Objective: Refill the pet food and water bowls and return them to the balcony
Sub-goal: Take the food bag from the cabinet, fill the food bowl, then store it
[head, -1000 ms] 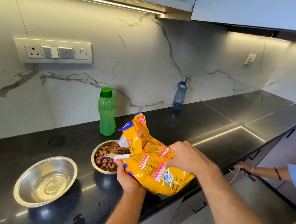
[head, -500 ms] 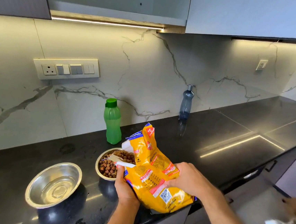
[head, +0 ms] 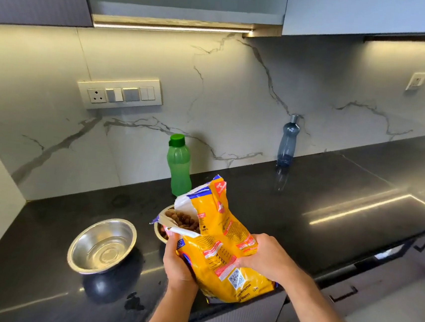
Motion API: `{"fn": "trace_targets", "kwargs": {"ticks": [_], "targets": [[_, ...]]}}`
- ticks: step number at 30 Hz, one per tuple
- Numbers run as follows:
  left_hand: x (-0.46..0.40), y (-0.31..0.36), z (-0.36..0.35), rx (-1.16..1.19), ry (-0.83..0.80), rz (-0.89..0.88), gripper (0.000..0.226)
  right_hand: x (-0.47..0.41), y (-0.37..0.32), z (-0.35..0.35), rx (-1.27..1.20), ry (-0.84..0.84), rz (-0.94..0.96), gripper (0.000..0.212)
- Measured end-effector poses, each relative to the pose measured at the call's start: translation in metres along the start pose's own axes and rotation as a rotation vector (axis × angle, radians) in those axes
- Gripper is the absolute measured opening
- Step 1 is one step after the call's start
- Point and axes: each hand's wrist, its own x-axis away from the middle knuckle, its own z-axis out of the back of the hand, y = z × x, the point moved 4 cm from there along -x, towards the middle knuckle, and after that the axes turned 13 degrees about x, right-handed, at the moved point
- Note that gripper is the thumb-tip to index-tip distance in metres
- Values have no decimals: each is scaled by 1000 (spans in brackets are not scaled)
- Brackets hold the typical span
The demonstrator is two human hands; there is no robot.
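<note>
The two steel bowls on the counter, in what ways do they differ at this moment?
The left bowl holds no kibble and stands fully in view; the right bowl holds brown kibble and is mostly hidden behind the yellow food bag. The left bowl stands apart from both hands; the right bowl lies just beyond the left hand. Both are shiny metal, upright on the black counter.

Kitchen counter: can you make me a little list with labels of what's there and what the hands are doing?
food bag: yellow bag, open, held in both hands
left hand: grips bag near its mouth
right hand: grips bag's side
food bowl: kibble inside, mostly hidden behind bag
water bowl: steel, left of food bowl, looks like a little water
green bottle: capped, upright
blue bottle: upright by wall
counter: black, shiny
</note>
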Motion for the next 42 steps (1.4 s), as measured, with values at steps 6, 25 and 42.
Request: {"fn": "trace_targets", "kwargs": {"ticks": [6, 25, 42], "targets": [[-13, 28, -14, 10, -93, 0, 56, -22, -18, 1, -34, -3, -33, 16], [-44, 80, -35, -87, -107, -203, 66, -68, -49, 0, -154, -54, 5, 37], [-3, 65, -33, -296, -29, -392, 22, -78, -1, -31, -374, -235, 63, 40]]}}
